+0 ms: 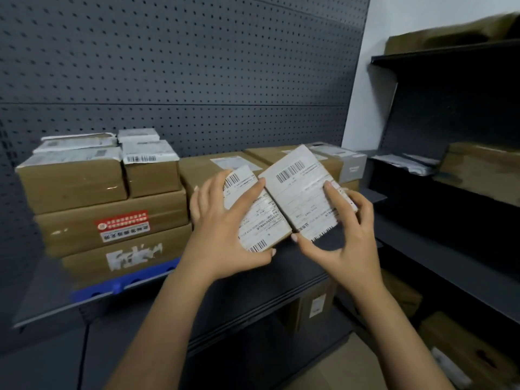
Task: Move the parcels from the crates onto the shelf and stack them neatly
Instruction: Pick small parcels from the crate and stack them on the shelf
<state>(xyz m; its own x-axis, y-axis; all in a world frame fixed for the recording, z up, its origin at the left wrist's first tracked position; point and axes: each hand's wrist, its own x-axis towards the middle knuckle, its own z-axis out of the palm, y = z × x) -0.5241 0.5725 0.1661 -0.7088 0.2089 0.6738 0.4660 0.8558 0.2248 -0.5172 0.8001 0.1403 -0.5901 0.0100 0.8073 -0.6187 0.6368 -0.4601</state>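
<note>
The placing step is in hand. The left hand (225, 235) grips one small labelled parcel (253, 218) and the right hand (346, 237) grips a second parcel (298, 192). The two meet edge to edge, tilted, above the near middle of the shelf (292, 271). A tall stack of boxes (112, 220) stands to the left and flat boxes (213, 167) lie just behind. Next, I judge, both parcels need levelling, then setting squarely on a flat box or the bare shelf board.

Dark metal shelf (295, 266), stack of brown parcels (112, 226) on its left, lower cardboard boxes (208, 167) at back
</note>
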